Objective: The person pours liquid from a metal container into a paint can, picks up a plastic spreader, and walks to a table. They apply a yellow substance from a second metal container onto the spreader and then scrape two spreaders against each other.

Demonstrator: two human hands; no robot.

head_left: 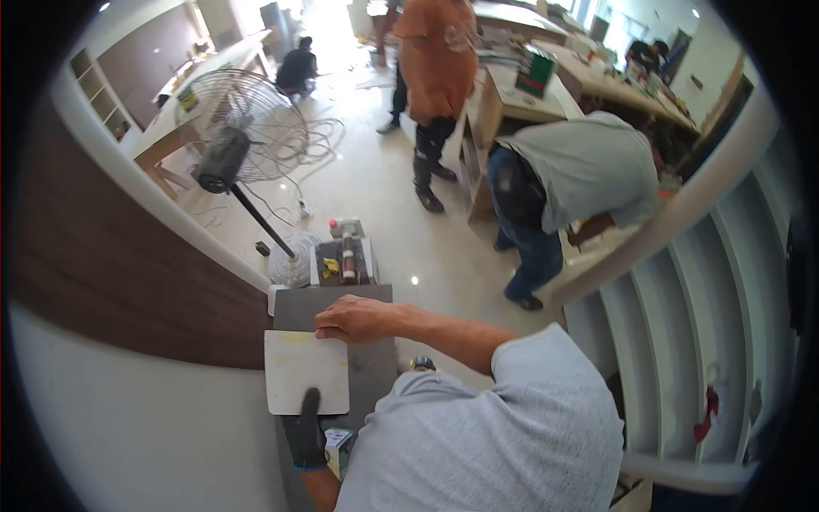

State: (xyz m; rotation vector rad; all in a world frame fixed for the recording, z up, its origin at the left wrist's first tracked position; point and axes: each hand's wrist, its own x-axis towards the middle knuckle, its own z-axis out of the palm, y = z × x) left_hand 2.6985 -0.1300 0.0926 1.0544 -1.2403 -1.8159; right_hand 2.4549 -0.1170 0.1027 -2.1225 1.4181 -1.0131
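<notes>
A white square board with faint yellowish stains lies flat above a dark grey worktop. My left hand, in a black glove with a blue cuff, grips its lower edge, thumb stretched over the top face. The fingers underneath are hidden. At the upper right corner of the board is my right hand, bare, its fingers curled against the edge. Whether anything small is pinched in those fingers cannot be seen. Beside the glove sits a small green and white box, partly covered by my sleeve.
Past the worktop stand a toolbox-like case with tools and a pedestal fan. A person in grey bends over at right; another in orange stands behind. White shelving lines the right. Cables cross the floor.
</notes>
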